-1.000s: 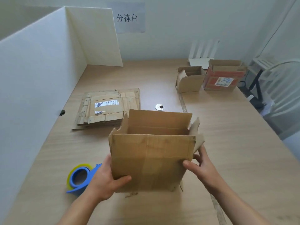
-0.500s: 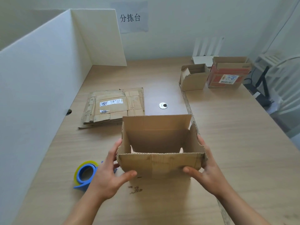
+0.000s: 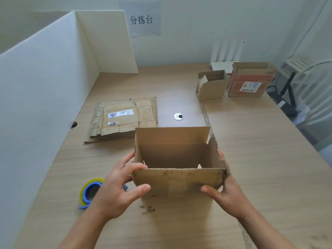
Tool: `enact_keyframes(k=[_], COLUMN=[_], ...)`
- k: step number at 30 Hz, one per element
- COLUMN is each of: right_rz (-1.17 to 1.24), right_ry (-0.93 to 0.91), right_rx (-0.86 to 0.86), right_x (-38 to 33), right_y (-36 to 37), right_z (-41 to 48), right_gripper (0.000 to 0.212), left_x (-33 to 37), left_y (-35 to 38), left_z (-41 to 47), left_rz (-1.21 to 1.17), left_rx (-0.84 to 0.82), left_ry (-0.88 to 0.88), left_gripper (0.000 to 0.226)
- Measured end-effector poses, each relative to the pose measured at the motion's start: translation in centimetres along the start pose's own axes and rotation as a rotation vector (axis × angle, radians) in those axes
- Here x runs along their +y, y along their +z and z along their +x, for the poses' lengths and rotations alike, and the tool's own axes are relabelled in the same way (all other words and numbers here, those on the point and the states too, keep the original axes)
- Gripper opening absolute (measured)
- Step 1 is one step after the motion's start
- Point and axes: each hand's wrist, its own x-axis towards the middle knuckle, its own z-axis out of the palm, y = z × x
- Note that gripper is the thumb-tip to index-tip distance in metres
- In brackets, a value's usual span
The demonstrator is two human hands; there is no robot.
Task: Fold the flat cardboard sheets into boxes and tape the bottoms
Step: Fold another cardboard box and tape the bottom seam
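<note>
Left hand (image 3: pixel 116 191) and right hand (image 3: pixel 228 193) each grasp a side of the open box (image 3: pixel 177 182); an uneven squeeze could skew it before taping.

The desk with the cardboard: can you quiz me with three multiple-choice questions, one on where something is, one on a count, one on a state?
1. Where does the tape roll lie, relative to the box being held?
A. Inside it
B. On top of it
C. On the desk, to its left

2. How many other folded boxes stand at the desk's far right?
A. One
B. Two
C. Four

3. What state is the held box in?
A. Upright, open on top
B. Taped shut on top
C. Pressed flat

Answers:
1 C: the roll sits on the desk beside the left hand.
2 B: a plain box and a red-printed box stand side by side.
3 A: the left hand and right hand grip its sides, and its inside shows.
</note>
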Motion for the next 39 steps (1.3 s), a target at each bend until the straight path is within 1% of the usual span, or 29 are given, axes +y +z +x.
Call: enact_keyframes(k=[3,6,7,9,12,14,16,17,20,23,27,30,33,35,37,39], right_rz=[-0.027,-0.077,-0.107,-0.136,-0.082,-0.053,-0.074,-0.088,-0.082,-0.054,-0.064,-0.064,-0.061,-0.057,-0.053,-0.038], right_ry=[-0.018,-0.084,-0.099,-0.072,-0.036,-0.001,0.068,0.093,0.138,0.237,0.279,0.334,0.354,0.357,0.362,0.383], right_rx=[0.020,-0.036,-0.058,-0.081,-0.077,-0.044,0.003,0.023,0.091,0.125,0.104,0.076,0.045,0.010,-0.022,-0.041], right_x=[0.5,0.3,0.2,0.1,0.2,0.8,1.7,2.0,1.9,1.5,1.9,2.0,1.6,1.2,1.1,1.3], right_y=[-0.2,-0.3,-0.2,-0.3,-0.1,0.3,0.8,1.1,2.0,2.5,2.3,2.0,1.8,1.6,1.3,1.0], right_z=[-0.2,-0.2,-0.1,0.0,0.1,0.0,-0.1,-0.1,0.3,1.4,2.7,3.7,5.3,6.6,7.7,8.2], right_gripper=[0.113,0.100,0.095,0.085,0.066,0.057,0.061,0.061,0.061,0.075,0.086,0.086,0.077,0.071,0.067,0.062], left_x=[-0.2,-0.4,-0.4,-0.6,-1.5,-2.5,-3.7,-4.1,-5.1,-5.8,-6.0,-5.5,-5.0,-5.0,-4.8,-4.5], left_y=[0.0,0.0,0.0,0.2,1.2,2.2,3.4,3.9,4.9,5.3,5.2,4.9,4.5,4.0,3.7,3.4], left_z=[-0.4,-0.7,-0.7,-0.6,-0.5,-0.6,-0.8,-0.9,-0.5,0.4,1.3,2.3,3.9,5.3,7.0,8.5], left_rz=[-0.023,0.045,0.074,0.125,0.191,0.120,0.053,0.074,0.156,0.109,0.143,0.104,0.090,0.126,0.191,0.183], left_rx=[-0.075,-0.195,-0.200,-0.191,-0.193,-0.124,-0.026,0.006,0.050,0.026,0.014,0.026,0.017,0.025,0.028,0.012], left_ry=[0.059,0.099,0.088,0.075,0.020,-0.060,-0.123,-0.133,-0.178,-0.303,-0.364,-0.422,-0.462,-0.431,-0.337,-0.246], left_gripper=[0.031,0.025,0.027,0.039,0.053,0.057,0.059,0.061,0.078,0.088,0.105,0.117,0.123,0.124,0.124,0.121])
